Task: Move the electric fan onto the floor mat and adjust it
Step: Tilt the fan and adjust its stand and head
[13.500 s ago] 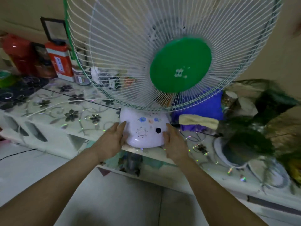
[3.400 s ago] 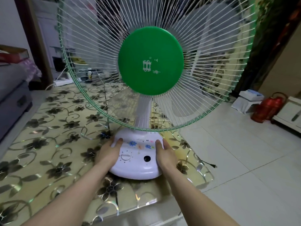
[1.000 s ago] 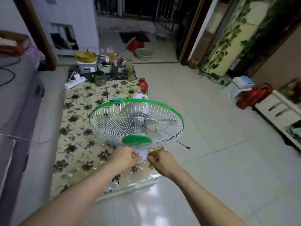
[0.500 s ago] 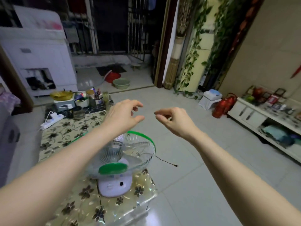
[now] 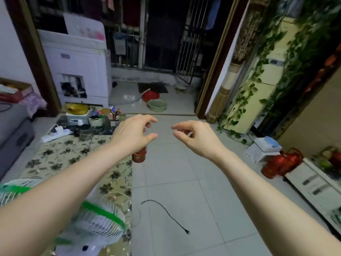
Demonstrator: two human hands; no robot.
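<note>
Both hands, left hand (image 5: 134, 133) and right hand (image 5: 195, 135), hang empty mid-frame with fingers loosely curled. At lower left, the white-and-green wire-caged electric fan (image 5: 96, 226) stands on the gold floral floor mat (image 5: 73, 156). Placement looks done; next, probably plugging in its black cord (image 5: 171, 217).

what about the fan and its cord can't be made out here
- Fan, head view: left forearm covers the grille's middle; the base is cut by the bottom edge, so its tilt is unclear.
- Cord: the fan end blurs out at the floor mat edge.
- Base controls: too blurred to read.
</note>
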